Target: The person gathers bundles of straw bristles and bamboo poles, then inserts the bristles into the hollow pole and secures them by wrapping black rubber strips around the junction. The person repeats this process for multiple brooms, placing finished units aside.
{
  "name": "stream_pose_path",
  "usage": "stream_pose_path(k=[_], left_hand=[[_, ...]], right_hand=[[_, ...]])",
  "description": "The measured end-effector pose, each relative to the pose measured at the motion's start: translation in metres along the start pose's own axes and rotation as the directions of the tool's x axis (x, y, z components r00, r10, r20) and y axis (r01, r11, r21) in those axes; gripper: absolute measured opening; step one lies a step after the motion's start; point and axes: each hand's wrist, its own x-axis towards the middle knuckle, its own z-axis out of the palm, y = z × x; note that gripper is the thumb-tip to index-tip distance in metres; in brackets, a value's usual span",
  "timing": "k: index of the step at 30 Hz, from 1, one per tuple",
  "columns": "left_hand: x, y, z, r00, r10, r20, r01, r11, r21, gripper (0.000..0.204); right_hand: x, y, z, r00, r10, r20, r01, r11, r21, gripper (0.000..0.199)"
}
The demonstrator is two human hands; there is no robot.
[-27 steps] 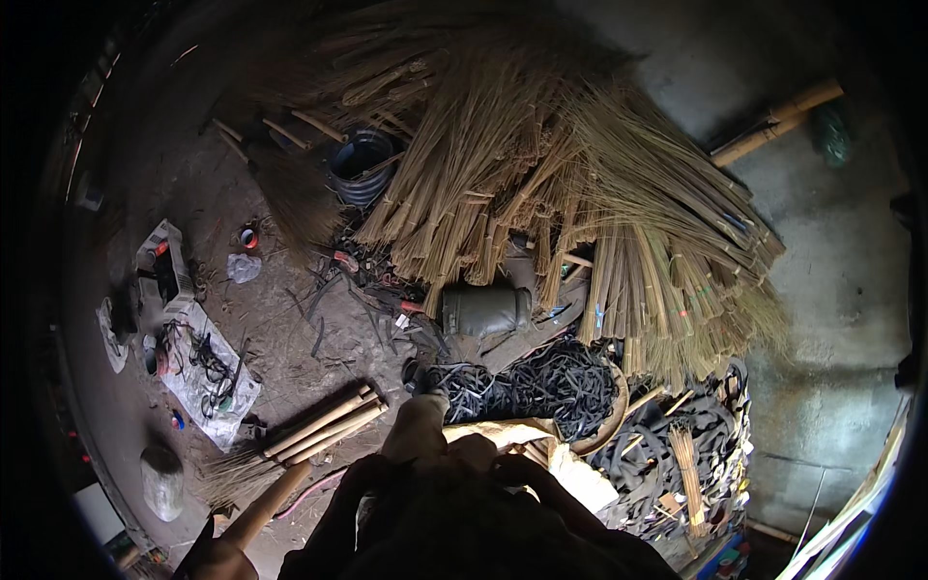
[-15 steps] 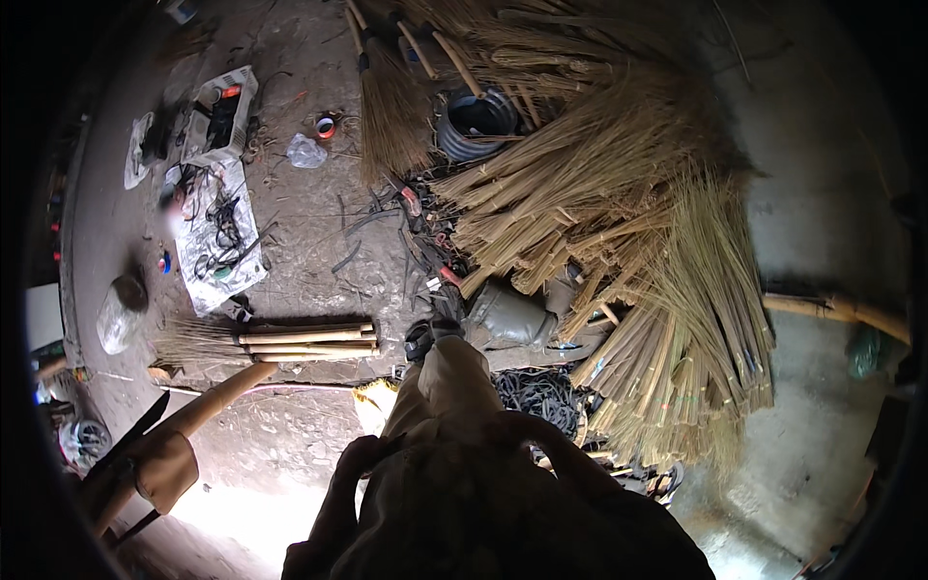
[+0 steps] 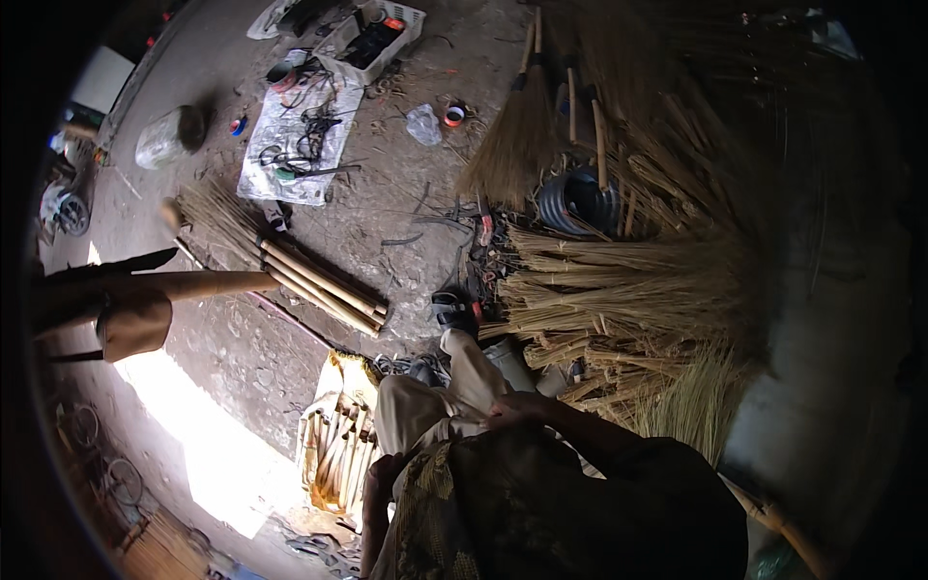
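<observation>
My left hand [image 3: 384, 474] is at my hip on the left, a dark shape against my trousers [image 3: 411, 411]. Close beside it stands a yellow-white sack [image 3: 335, 372] filled with several short bamboo handles [image 3: 343, 449]. My right hand [image 3: 507, 411] lies at the top of my thigh, near the bundles of broom straw [image 3: 619, 280] heaped on the right. Shadow hides the fingers of both hands, and no object shows in either one.
Brooms with bamboo handles [image 3: 324, 287] lie ahead on the left. A thick wooden beam [image 3: 213, 283] juts in from the left. Beyond are a silver sheet [image 3: 295, 145] with black strips, a white crate [image 3: 372, 43] and a ribbed black tub [image 3: 578, 201].
My view has swung left, so the floor things appear shifted right and turned. The sack of bamboo handles has come into fuller view. Both hands stay close to my body.
</observation>
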Motion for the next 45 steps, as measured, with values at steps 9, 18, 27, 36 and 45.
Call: stream_pose_path(k=[9,18,27,36,45], left_hand=[[-0.059,0.007,0.196,0.988,-0.122,-0.091,0.068,0.889,-0.453,0.056],[0.073,0.072,0.238,0.954,-0.054,-0.294,-0.190,0.651,-0.735,0.055],[0.131,0.009,0.206,0.924,-0.162,-0.347,-0.244,0.450,-0.859,0.046],[0.309,-0.079,0.110,0.748,-0.297,-0.593,-0.338,0.598,-0.726,0.033],[0.293,-0.070,0.100,0.719,-0.034,-0.694,-0.515,0.645,-0.565,0.034]], right_hand=[[0.052,-0.025,-0.009,0.890,0.249,0.383,-0.034,0.872,-0.488,0.048],[0.113,-0.036,-0.005,0.622,0.599,0.504,0.095,0.582,-0.808,0.047],[0.300,0.021,-0.044,0.888,-0.215,0.407,0.443,0.160,-0.882,0.031],[0.344,0.020,-0.038,0.871,-0.247,0.424,0.454,0.078,-0.888,0.034],[0.480,0.054,-0.143,0.946,-0.321,0.049,0.189,0.422,-0.887,0.042]])
